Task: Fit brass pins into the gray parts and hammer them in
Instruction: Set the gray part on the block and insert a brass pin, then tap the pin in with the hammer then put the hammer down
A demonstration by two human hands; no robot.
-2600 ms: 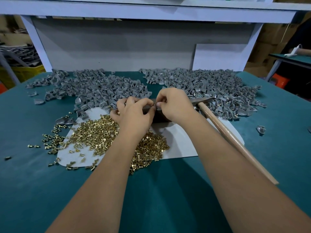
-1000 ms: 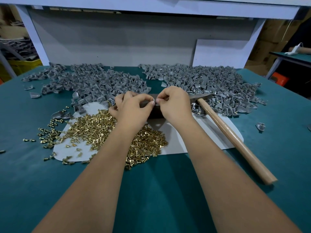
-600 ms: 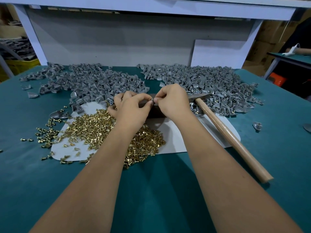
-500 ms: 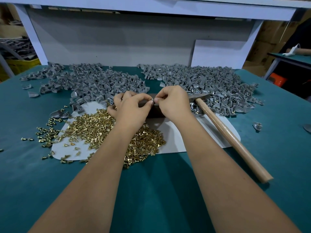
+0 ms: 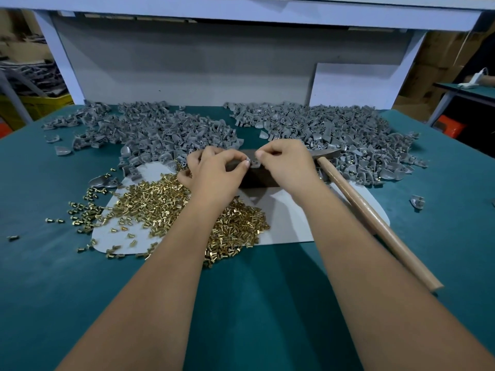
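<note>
I am holding both hands together over the dark block (image 5: 257, 178) at the middle of the green table (image 5: 267, 303), and little has changed over the last couple of seconds: the hands are sitting in the same place as before, fingertips meeting over one small gray part (image 5: 253, 164). My left hand (image 5: 214, 172) is pinching with thumb and forefinger curled tight at the part's left side; my right hand (image 5: 286, 164) is curled the same way, gripping the part from the right. Whether a brass pin is already between the left fingertips I cannot tell; it is too small and hidden.

The only shift I am seeing is the view itself drifting slightly, with the hands edging a touch apart at the tips. I am reading that as the fitting step still going on, the pin not yet seated.

The hammer (image 5: 375, 218) is lying untouched just beside my right wrist, its head near the block and its wooden handle running toward me on the right. The pile of brass pins (image 5: 160, 207) is spread on the white sheet (image 5: 289, 218) under my left forearm, and the two heaps of gray parts (image 5: 334, 129) are lying beyond the hands. Hammering, I judge, is next.
</note>
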